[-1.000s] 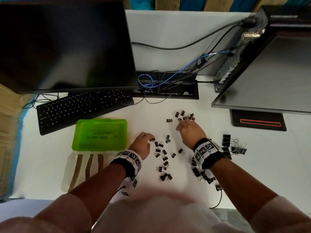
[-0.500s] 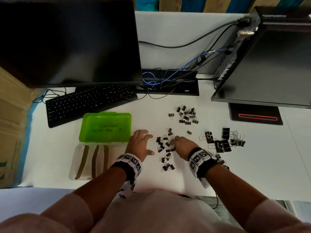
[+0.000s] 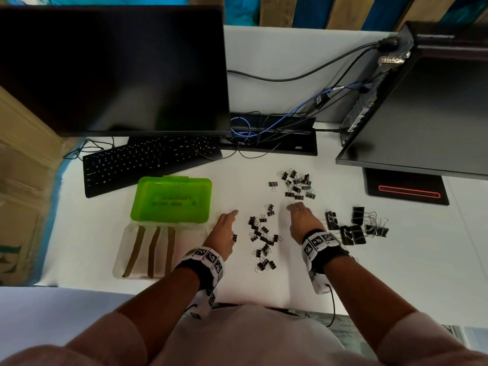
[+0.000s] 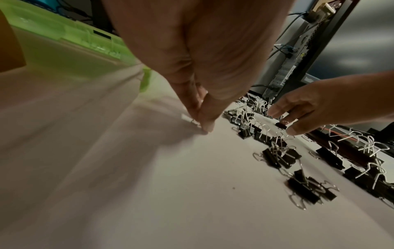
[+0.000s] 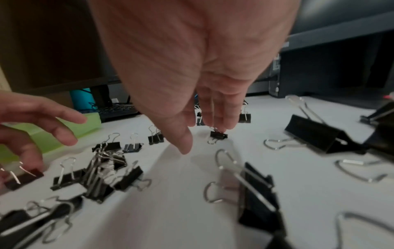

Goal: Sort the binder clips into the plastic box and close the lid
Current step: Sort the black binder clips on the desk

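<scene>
Clips lie all over the white desk [image 3: 396,273]. A bunch of small binder clips [image 3: 262,237] sits between the two hands. More small ones [image 3: 297,184] lie in a far pile. Big black clips [image 3: 355,229] lie at the right. The left hand [image 3: 224,233] is down on the desk with its thumb and one finger pressed on one small clip [image 3: 234,237]. The right hand [image 3: 301,219] hangs low over the desk, fingers straight and a bit apart. Its fingertips [image 5: 224,126] touch the wire of a tiny clip [image 5: 218,134]. The plastic box [image 3: 158,250] is clear and sits at the near left. Its green lid [image 3: 171,199] stands open on the far side, near the black keyboard [image 3: 148,162].
</scene>
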`<move>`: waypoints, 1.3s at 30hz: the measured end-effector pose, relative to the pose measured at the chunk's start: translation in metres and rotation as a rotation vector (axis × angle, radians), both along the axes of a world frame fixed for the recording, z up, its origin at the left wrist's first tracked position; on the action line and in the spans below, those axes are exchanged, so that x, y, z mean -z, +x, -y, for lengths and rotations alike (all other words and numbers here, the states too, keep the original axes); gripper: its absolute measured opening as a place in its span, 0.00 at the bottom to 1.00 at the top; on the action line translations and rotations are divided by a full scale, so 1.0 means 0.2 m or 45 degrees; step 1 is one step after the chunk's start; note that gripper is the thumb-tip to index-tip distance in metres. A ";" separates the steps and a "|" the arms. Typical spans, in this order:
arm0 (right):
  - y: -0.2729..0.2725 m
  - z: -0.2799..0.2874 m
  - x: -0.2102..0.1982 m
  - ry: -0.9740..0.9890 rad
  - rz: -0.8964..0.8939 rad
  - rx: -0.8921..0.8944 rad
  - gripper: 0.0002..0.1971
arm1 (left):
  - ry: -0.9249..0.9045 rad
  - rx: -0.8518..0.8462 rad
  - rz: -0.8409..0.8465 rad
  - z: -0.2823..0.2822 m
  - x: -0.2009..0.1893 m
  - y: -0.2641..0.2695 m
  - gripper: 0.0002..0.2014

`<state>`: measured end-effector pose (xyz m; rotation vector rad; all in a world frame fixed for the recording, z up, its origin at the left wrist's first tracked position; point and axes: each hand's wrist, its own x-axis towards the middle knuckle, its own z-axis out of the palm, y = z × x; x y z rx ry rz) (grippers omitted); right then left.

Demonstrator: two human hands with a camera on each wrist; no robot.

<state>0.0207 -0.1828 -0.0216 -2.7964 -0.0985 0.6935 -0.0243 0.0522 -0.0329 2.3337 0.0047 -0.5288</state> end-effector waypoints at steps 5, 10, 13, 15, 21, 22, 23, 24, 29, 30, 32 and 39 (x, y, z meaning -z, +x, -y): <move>-0.02 -0.11 0.00 0.305 -0.078 0.024 0.27 | -0.014 0.013 -0.020 0.01 0.00 0.01 0.44; -0.03 -0.24 0.01 0.332 -0.094 -0.156 0.28 | -0.057 -0.010 -0.084 0.08 0.00 0.05 0.48; 0.00 -0.28 0.00 0.212 0.010 -0.304 0.26 | -0.115 -0.032 -0.119 0.12 0.01 0.06 0.51; 0.02 -0.30 0.01 0.197 0.085 -0.374 0.23 | -0.108 -0.027 -0.119 0.12 0.01 0.06 0.50; 0.09 -0.32 0.05 0.264 0.040 -0.364 0.12 | -0.100 -0.040 -0.100 0.08 0.00 0.08 0.46; 0.09 -0.32 0.05 0.271 0.027 -0.350 0.10 | -0.101 -0.045 -0.109 0.07 0.00 0.09 0.47; 0.09 -0.32 0.05 0.284 0.019 -0.336 0.09 | -0.106 -0.044 -0.123 0.07 0.00 0.10 0.47; 0.10 -0.32 0.05 0.294 0.009 -0.311 0.08 | -0.110 -0.038 -0.140 0.07 0.00 0.11 0.47; 0.10 -0.30 0.05 0.392 0.004 -0.335 0.08 | -0.124 0.017 -0.193 0.08 -0.01 0.15 0.42; 0.11 -0.30 0.05 0.393 0.002 -0.364 0.09 | -0.113 0.028 -0.185 0.08 -0.01 0.16 0.41; 0.12 -0.30 0.05 0.402 -0.001 -0.348 0.09 | -0.098 0.032 -0.172 0.08 0.00 0.17 0.40; 0.17 -0.26 -0.02 0.789 0.204 -0.198 0.06 | -0.115 -0.069 -0.173 0.06 0.03 0.20 0.32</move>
